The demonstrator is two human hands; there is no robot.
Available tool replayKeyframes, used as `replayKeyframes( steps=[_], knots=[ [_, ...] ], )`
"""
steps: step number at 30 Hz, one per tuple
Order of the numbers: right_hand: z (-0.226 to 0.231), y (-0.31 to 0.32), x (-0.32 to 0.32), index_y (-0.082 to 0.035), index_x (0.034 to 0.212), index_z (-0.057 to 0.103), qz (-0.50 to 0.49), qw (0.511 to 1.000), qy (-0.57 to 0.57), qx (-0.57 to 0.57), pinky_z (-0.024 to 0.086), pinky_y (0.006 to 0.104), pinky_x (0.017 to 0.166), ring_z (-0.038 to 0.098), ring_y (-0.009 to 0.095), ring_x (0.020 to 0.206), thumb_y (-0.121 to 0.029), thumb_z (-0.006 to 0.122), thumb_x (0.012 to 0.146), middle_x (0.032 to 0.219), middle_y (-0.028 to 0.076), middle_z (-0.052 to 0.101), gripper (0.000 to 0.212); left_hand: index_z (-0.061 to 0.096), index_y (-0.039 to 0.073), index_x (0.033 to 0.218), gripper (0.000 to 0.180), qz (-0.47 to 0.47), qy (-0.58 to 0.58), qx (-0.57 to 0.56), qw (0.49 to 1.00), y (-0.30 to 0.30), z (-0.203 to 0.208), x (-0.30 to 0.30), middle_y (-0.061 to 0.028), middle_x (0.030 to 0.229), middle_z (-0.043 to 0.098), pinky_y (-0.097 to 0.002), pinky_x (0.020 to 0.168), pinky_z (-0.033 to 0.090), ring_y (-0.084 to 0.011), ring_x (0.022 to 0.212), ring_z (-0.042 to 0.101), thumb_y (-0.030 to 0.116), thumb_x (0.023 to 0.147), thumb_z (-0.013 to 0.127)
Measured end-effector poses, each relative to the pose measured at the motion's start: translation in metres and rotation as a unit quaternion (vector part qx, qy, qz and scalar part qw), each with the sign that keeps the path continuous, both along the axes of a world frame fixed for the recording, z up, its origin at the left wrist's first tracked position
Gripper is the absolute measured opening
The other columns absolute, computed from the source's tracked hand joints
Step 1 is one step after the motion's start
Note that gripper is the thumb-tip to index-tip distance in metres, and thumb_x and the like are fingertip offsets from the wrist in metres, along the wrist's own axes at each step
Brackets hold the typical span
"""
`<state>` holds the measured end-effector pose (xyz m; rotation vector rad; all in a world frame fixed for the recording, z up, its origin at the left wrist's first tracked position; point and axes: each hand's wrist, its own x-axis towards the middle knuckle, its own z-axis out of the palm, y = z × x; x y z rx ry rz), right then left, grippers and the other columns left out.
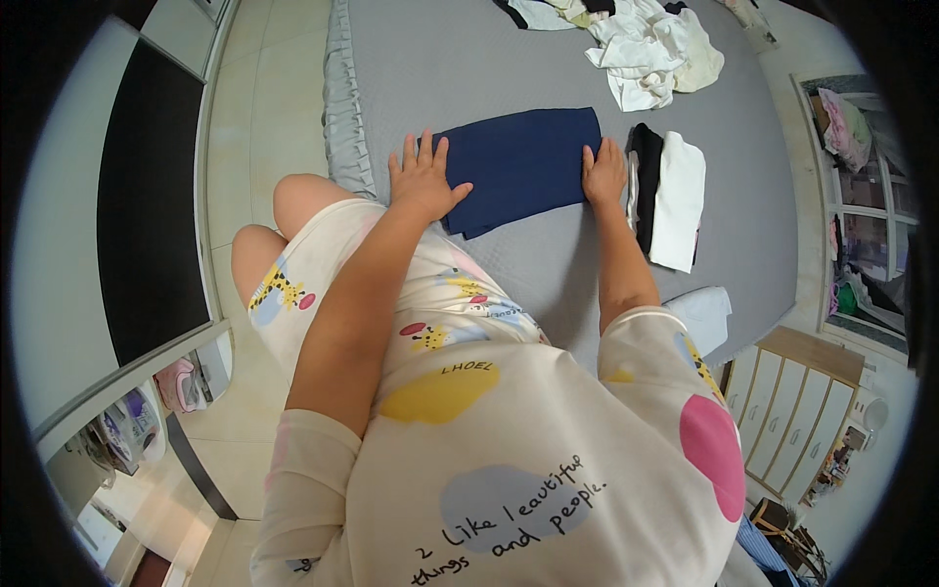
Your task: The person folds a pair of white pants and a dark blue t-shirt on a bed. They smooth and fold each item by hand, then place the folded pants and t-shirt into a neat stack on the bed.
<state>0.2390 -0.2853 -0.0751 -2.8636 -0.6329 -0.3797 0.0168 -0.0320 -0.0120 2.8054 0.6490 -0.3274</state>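
A navy blue garment (523, 166), folded into a flat rectangle, lies on the grey bedspread (450, 59) in front of me. My left hand (423, 179) rests at its left end, fingers spread and thumb over the cloth's edge. At the opposite end, my right hand (604, 174) lies flat with its fingers stretched out along the edge. Neither hand grips the cloth. Just right of my right hand are a folded black garment (646, 181) and a folded white garment (678, 201), side by side.
A loose heap of white clothes (646, 49) lies at the far side of the bed. A pale folded cloth (701, 318) sits near the right edge. Beyond the bed stand a drawer chest (792, 411) and a window (871, 215); a sliding wardrobe (147, 196) is on the left.
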Motion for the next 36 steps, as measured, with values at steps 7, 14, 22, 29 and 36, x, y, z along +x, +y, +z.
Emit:
replayKeyframes(
  steps=[7, 14, 22, 29, 36],
  knots=[
    [0.023, -0.007, -0.005, 0.002, 0.118, 0.053, -0.045, 0.978, 0.136, 0.154, 0.043, 0.0385, 0.090, 0.055, 0.032, 0.105, -0.037, 0.071, 0.075, 0.115, 0.021, 0.057, 0.060, 0.025, 0.013, 0.143, 0.084, 0.012, -0.033, -0.070, 0.997, 0.006, 0.010, -0.016, -0.0146, 0.149, 0.017, -0.0479, 0.109, 0.016, -0.0322, 0.138, 0.013, 0.048, 0.077, 0.063],
    [0.054, -0.008, 0.008, 0.009, 0.116, 0.052, -0.111, 0.861, 0.450, 0.211, 0.046, 0.0336, 0.089, 0.060, 0.026, 0.098, -0.026, 0.081, 0.066, 0.108, 0.018, 0.061, 0.067, 0.036, 0.003, 0.133, 0.076, 0.109, -0.189, -0.238, 0.947, 0.021, -0.018, -0.022, -0.0197, 0.132, 0.043, -0.0379, 0.101, 0.035, -0.0338, 0.125, 0.038, 0.032, 0.072, 0.073],
    [0.081, -0.028, -0.073, -0.001, 0.126, 0.045, -0.151, 0.720, 0.505, 0.451, 0.042, 0.0377, 0.095, 0.052, 0.028, 0.111, -0.015, 0.076, 0.072, 0.121, 0.015, 0.054, 0.063, 0.050, -0.004, 0.119, 0.065, 0.133, -0.092, -0.313, 0.936, 0.025, -0.020, -0.016, -0.0202, 0.114, 0.058, -0.0366, 0.090, 0.045, -0.0315, 0.106, 0.057, 0.031, 0.070, 0.074],
    [0.049, -0.066, -0.086, -0.003, 0.121, 0.048, -0.128, 0.620, 0.542, 0.553, 0.043, 0.0401, 0.094, 0.055, 0.028, 0.105, -0.012, 0.073, 0.074, 0.115, 0.012, 0.057, 0.053, 0.062, -0.005, 0.102, 0.045, 0.117, -0.060, -0.448, 0.884, 0.025, -0.038, -0.009, -0.0167, 0.091, 0.066, -0.0302, 0.075, 0.049, -0.0232, 0.080, 0.063, 0.021, 0.067, 0.077],
    [0.050, -0.063, -0.098, 0.000, 0.117, 0.051, -0.148, 0.519, 0.623, 0.566, 0.052, 0.0378, 0.083, 0.061, 0.026, 0.096, -0.027, 0.073, 0.076, 0.109, 0.016, 0.059, 0.054, 0.061, -0.005, 0.102, 0.041, 0.129, -0.164, -0.470, 0.858, 0.029, -0.069, -0.003, -0.0176, 0.093, 0.064, -0.0323, 0.074, 0.049, -0.0256, 0.086, 0.062, 0.020, 0.071, 0.072]
  ],
)
